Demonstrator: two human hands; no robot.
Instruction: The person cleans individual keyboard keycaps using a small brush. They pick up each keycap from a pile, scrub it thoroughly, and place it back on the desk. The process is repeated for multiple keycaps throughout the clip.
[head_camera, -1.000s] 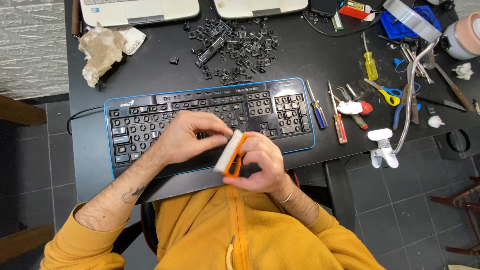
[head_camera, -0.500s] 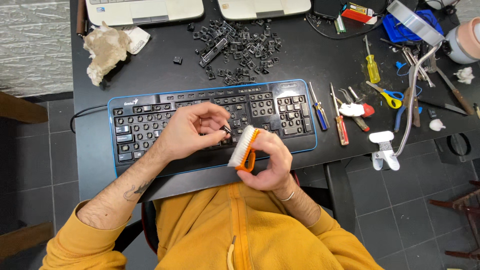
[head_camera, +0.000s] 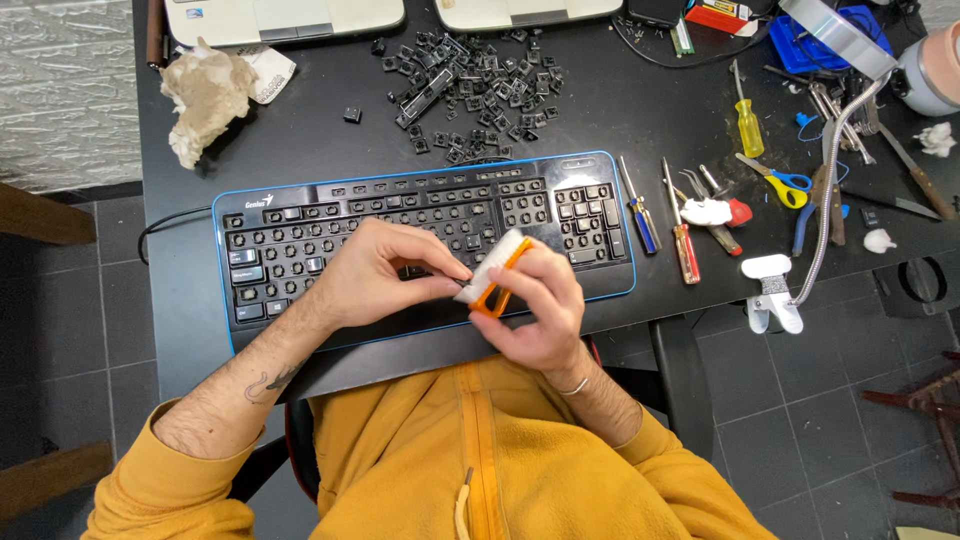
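1. Crumpled paper wad (head_camera: 205, 98) lies near the worktop's (head_camera: 330, 150) far-left corner, well apart from both hands.
2. Black keyboard with blue rim (head_camera: 420, 240) lies along the near edge of the worktop, left of centre; many keycaps are off and bare sockets show.
3. Left forearm comes up from the lower left, sleeve pushed back, and crosses the keyboard's near edge. Left hand (head_camera: 385, 275) rests over the middle of the keyboard, fingers curled, thumb and forefinger pinched shut on a small dark bit at the brush; cannot tell what the bit is.
4. Orange-handled brush with white bristles (head_camera: 492, 275) sits just above the keyboard's near edge, tilted, between the two hands.
5. Right hand (head_camera: 535, 305) is closed around the brush handle, wrist bent, forearm coming up from the lower right; a bracelet shows at the wrist. The fingertips of both hands meet at the brush.
6. Pile of loose black keycaps (head_camera: 465, 85) lies at the far edge, centre, just beyond the keyboard.
7. Two screwdrivers (head_camera: 683, 235) lie just beside the keyboard's right end.
8. Yellow-handled scissors (head_camera: 775, 180) lie farther right among pliers and other tools, toward the worktop's right edge.
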